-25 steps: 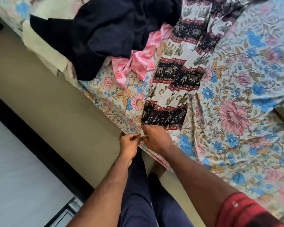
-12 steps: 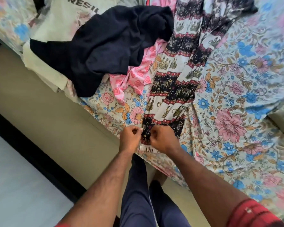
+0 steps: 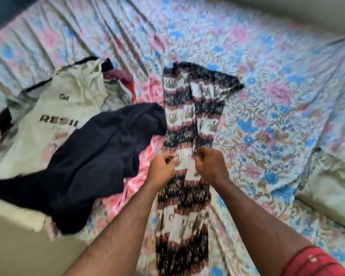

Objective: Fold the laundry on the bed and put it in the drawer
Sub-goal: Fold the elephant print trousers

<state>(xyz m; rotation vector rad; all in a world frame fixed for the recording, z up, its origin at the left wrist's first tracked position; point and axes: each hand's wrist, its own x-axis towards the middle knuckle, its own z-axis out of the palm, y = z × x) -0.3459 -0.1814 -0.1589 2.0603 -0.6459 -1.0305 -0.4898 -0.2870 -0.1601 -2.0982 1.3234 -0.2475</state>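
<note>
A long patterned garment (image 3: 184, 176), banded in black, white and red, lies stretched along the middle of the bed, running from the near edge out to a dark crumpled end at the far side. Both hands sit on it about halfway along, close together. The left hand (image 3: 162, 169) has its fingers curled and pinches the cloth at the garment's left edge. The right hand (image 3: 210, 165) is likewise curled, gripping a fold of the same cloth just right of the left hand. The picture is motion-blurred, so finer finger detail cannot be told.

Just left of the garment a dark navy garment (image 3: 92, 158) lies in a loose heap, its far corner touching the patterned cloth. Under it a pink printed cloth (image 3: 135, 188) shows through. Farther left lies a pale beige shirt (image 3: 68, 108) with dark lettering, partly covered by the navy heap. Beyond it, a maroon and red item (image 3: 121, 77) is bunched up. All rest on a floral bedsheet (image 3: 267, 96) in pink and blue. At the near right, a red sleeve (image 3: 315, 263) covers the right upper arm.
</note>
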